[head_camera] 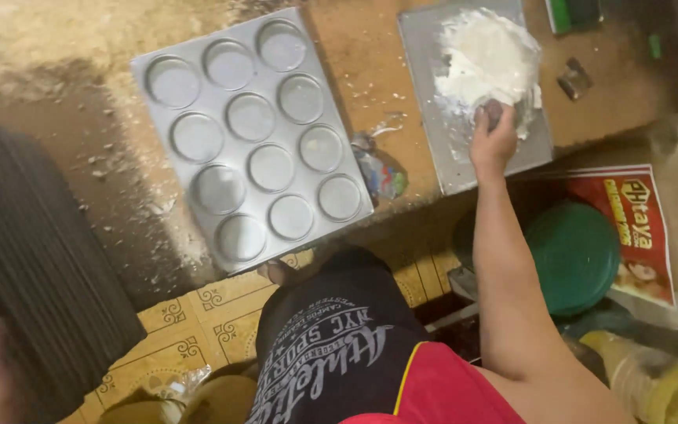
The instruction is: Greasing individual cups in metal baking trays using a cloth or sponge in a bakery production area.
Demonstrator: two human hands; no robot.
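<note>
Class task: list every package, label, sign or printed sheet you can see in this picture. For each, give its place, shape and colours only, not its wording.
Printed poster: right side below the worktop edge, beside the green round lid; rectangular, red with yellow lettering and a small picture.
Crumpled wrapper: on the worktop between the muffin tray and the flat metal sheet; scrunched, blue, green and silver.

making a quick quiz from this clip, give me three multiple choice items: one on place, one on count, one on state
1. Where is the right hand?
A. on the muffin tray
B. at the white dough on the flat metal sheet
C. on the green lid

2. How many cups has the muffin tray?
A. six
B. nine
C. twelve

3. The tray's cups are
A. empty
B. filled with dough
C. covered

Answers: 1 B, the fingers press the white dough on the flat metal sheet. 2 C, four rows of three. 3 A, bare metal shows in each.
</note>
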